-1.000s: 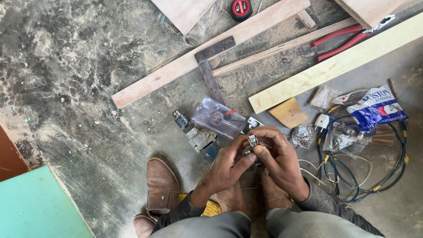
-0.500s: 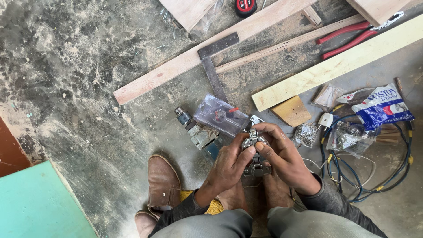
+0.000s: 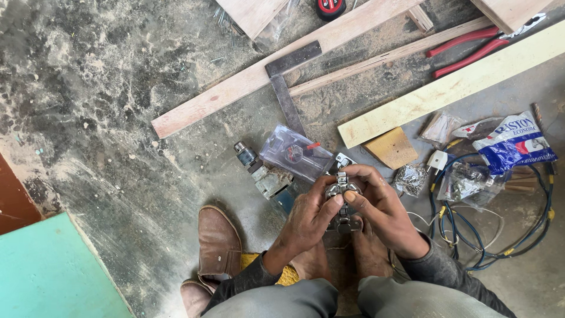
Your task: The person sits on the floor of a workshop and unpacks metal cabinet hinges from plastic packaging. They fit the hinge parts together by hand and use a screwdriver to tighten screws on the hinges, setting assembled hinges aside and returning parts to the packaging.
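Planks (image 3: 276, 68) lay slanted across the dusty floor (image 3: 106, 106), with a steel square (image 3: 285, 88) between them and red pliers (image 3: 471, 47) beyond. Nearer sat a drill (image 3: 265, 174) and blue cable (image 3: 500, 235). Left hand (image 3: 309, 221) and right hand (image 3: 382, 206) together gripped a metal hinge (image 3: 342, 194) above the feet.

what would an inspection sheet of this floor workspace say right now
surface: dusty grey concrete floor, sawdust near the planks
job's things: small metal hinge held by both hands
clutter: wooden planks, steel square, red pliers, tape measure, clear plastic packet, drill, blue bag
grippers: left hand and right hand pinch the hinge with their fingers
cables: blue and yellow wires, coiled loosely
surroundings: teal board, brown shoe
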The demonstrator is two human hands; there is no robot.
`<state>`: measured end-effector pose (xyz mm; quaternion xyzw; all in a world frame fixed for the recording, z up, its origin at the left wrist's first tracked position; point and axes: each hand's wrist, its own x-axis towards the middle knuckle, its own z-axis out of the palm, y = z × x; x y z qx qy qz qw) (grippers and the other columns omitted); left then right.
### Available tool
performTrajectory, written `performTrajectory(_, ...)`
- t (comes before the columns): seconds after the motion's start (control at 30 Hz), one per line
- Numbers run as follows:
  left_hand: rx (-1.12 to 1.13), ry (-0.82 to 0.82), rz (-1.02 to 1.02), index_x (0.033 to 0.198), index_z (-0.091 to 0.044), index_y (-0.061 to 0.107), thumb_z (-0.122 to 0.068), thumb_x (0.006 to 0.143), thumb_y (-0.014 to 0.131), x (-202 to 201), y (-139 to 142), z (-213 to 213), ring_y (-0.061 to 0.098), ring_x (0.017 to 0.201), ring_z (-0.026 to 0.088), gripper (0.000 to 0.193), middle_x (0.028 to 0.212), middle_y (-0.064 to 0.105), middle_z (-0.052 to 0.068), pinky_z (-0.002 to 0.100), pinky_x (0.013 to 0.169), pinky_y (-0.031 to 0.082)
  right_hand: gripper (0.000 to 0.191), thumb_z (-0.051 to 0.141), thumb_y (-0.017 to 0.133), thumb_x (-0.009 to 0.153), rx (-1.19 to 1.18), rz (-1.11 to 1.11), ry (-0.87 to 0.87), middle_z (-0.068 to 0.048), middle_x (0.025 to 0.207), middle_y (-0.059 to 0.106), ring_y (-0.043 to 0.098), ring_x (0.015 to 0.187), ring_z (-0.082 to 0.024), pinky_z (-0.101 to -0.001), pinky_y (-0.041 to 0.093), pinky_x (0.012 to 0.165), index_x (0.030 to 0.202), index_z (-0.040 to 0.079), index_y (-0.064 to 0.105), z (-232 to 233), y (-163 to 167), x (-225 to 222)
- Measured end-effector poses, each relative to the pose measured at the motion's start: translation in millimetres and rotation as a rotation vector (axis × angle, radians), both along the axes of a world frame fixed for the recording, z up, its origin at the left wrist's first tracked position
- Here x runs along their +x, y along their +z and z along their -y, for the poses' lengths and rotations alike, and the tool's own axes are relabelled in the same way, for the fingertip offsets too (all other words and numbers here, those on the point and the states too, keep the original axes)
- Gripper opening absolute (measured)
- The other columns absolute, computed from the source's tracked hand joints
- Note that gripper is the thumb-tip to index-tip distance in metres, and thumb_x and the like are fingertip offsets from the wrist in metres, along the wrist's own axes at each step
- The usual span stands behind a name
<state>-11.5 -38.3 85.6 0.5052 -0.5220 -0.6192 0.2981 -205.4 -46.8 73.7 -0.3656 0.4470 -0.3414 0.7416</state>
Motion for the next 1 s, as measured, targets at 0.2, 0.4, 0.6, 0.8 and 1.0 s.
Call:
performTrajectory(0.2, -0.064, -0.057, 0.208, 0.134, -0.003, 0.057, -0.045, 0.099, 0.059, 1.5, -2.8, 1.5, 0.074, 0.087, 0.032, 0.055, 0.096, 0.073, 0.017, 0.043, 0.076, 0.057, 0.053, 0.016, 0.058, 0.102, -0.208, -0.11, 0.038, -0.012, 0.138, 0.058, 0.054, 0.132, -0.019, -0.0363, 0.043, 0.112, 0.15, 0.0, 0.043, -2.9, -11.6, -6.0)
performTrajectory(0.4, -0.44, -0.132, 0.544, 0.122, -0.006, 0.07, -0.023, 0.09, 0.073, 9.0, -10.1, -1.1, 0.062, 0.102, 0.028, 0.037, 0.102, 0.065, 0.009, 0.045, 0.091, 0.047, 0.044, 0.02, 0.053, 0.104, -0.224, -0.066, 0.042, -0.014, 0.136, 0.063, 0.061, 0.126, -0.021, -0.0367, 0.049, 0.107, 0.144, 0.0, 0.049, 0.5, -20.5, -25.2)
performTrajectory(0.6, -0.688, -0.106, 0.647, 0.122, -0.015, 0.072, -0.021, 0.081, 0.084, 12.6, -13.2, -2.6, 0.052, 0.093, 0.021, 0.043, 0.092, 0.057, -0.001, 0.045, 0.093, 0.044, 0.042, 0.029, 0.051, 0.107, -0.304, -0.163, 0.076, -0.012, 0.128, 0.07, 0.067, 0.117, -0.021, -0.0365, 0.054, 0.1, 0.134, -0.001, 0.063, 1.0, -32.9, -35.2)
performTrajectory(0.8, -0.785, -0.012, 0.633, 0.112, -0.01, 0.066, -0.017, 0.076, 0.081, 15.3, -18.8, -2.1, 0.056, 0.125, 0.032, 0.04, 0.125, 0.062, 0.013, 0.055, 0.11, 0.043, 0.068, 0.046, 0.064, 0.096, -0.426, -0.091, 0.164, -0.012, 0.137, 0.063, 0.062, 0.126, -0.022, -0.0375, 0.051, 0.107, 0.144, 0.0, 0.052, -1.1, -36.3, -34.3)
performTrajectory(1.0, -0.677, -0.074, 0.521, 0.123, -0.005, 0.061, -0.007, 0.085, 0.08, 14.5, -15.7, -7.0, 0.062, 0.114, 0.026, 0.042, 0.122, 0.062, 0.009, 0.042, 0.099, 0.052, 0.064, 0.03, 0.083, 0.084, -0.421, -0.359, 0.105, -0.012, 0.125, 0.068, 0.067, 0.115, -0.021, -0.0365, 0.055, 0.098, 0.137, 0.003, 0.06, -16.3, -42.4, -14.5)
